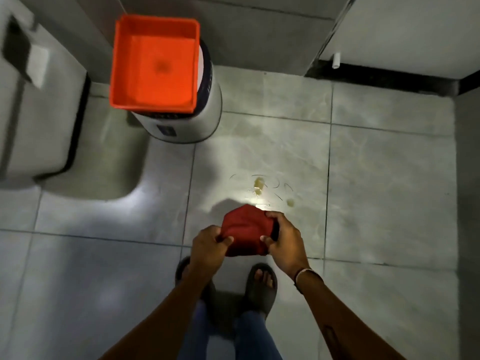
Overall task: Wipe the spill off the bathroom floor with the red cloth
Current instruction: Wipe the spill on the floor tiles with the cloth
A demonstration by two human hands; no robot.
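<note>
Both hands, left hand [209,244] and right hand [284,241], grip the red cloth [245,229] with closed fingers, held above the floor [376,178] near the yellowish spill [259,187].

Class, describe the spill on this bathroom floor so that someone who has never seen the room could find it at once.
Start at the orange tub sitting on the white bucket by the wall, then move down and right across the grey floor tiles. The spill lies just beyond the red cloth held in both hands. It is the only yellowish, glossy patch of small puddles and droplets on the tiles.
</note>
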